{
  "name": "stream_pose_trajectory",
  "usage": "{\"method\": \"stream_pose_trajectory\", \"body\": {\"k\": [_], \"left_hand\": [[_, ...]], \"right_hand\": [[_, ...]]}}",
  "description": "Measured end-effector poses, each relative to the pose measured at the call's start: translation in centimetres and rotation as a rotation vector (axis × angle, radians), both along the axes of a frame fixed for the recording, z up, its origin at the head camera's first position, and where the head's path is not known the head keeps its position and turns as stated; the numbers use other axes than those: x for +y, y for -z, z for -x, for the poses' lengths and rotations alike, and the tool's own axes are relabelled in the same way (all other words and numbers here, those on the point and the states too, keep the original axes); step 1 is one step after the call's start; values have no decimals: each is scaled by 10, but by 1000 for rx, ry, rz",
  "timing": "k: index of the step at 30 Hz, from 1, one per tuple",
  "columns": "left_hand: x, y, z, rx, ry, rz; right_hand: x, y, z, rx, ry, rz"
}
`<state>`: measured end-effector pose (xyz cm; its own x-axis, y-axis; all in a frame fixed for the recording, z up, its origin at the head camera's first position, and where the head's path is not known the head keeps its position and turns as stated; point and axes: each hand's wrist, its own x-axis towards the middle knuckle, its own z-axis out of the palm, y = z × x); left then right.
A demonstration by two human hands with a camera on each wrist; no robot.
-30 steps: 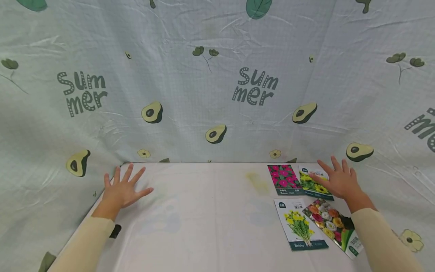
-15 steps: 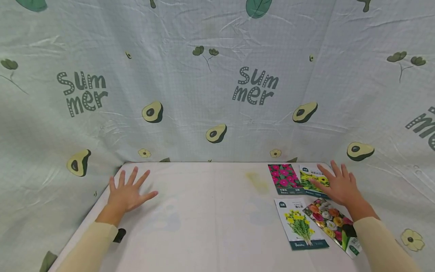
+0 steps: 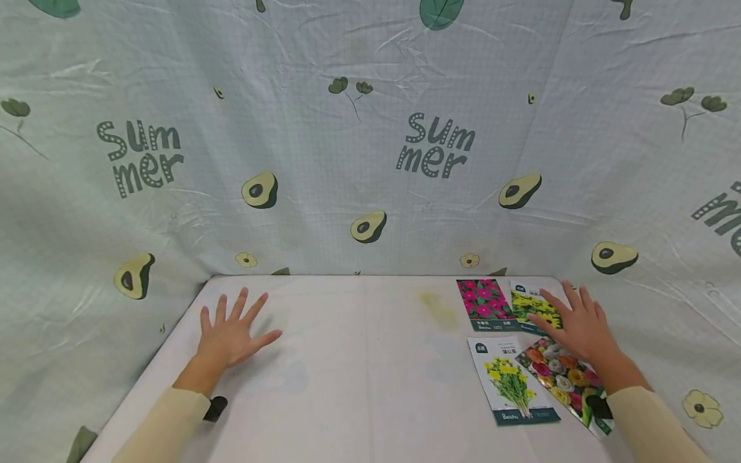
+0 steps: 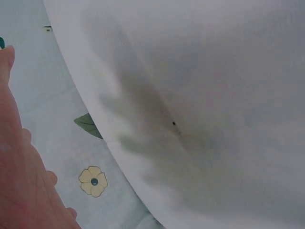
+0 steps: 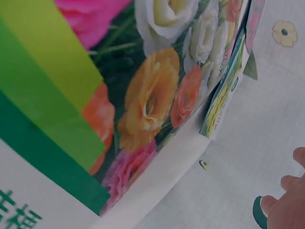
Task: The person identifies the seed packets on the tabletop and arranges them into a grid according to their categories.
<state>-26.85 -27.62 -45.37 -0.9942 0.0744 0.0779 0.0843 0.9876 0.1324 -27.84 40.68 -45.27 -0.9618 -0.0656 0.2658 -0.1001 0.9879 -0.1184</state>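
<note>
In the head view my left hand (image 3: 228, 341) is over the left side of the white table with its fingers spread, holding nothing; its shadow falls on the cloth. My right hand (image 3: 585, 331) has spread fingers too, above the flower seed packets at the right. Nearest its fingers lies a packet with yellow flowers (image 3: 529, 308), partly covered by the hand. To its left is a packet with pink flowers (image 3: 483, 300). Closer to me lie a white packet with a yellow bunch (image 3: 509, 384) and a slanted packet with mixed-colour blooms (image 3: 558, 373), partly under the right wrist.
The white tabletop (image 3: 365, 366) spans the middle, with a yellowish stain (image 3: 438, 310) at the back. A curtain (image 3: 370, 161) printed with avocados and lettering hangs behind and along both sides. Dark wrist-worn pieces show at both cuffs.
My left hand has moved to the right and toward me. My right hand has come slightly lower and toward me over the packets. The packets have stayed in place.
</note>
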Motion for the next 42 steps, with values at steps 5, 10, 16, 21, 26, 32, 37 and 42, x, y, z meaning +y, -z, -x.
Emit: {"method": "stream_pose_trajectory", "body": {"k": [5,10,16,21,26,32,37,42], "left_hand": [[8,1,-2,8,12,-13],[21,-1,-7,9,25,-29],[34,-1,-10,55,39,-40],[45,1,-12,78,47,-54],[57,6,-13,89,57,-60],[74,7,-19,103,70,-76],[90,7,-25,116,90,-72],[103,8,-30,123,101,-70]], "right_hand": [[-6,0,-8,10,-12,17],[-10,3,-15,30,-25,31],[-10,9,-17,71,-56,33],[-10,11,-21,86,-90,42],[-9,16,-25,112,-134,47],[-10,18,-31,41,-135,57],[-11,17,-38,-42,-131,94],[-11,18,-42,-44,-183,139]]}}
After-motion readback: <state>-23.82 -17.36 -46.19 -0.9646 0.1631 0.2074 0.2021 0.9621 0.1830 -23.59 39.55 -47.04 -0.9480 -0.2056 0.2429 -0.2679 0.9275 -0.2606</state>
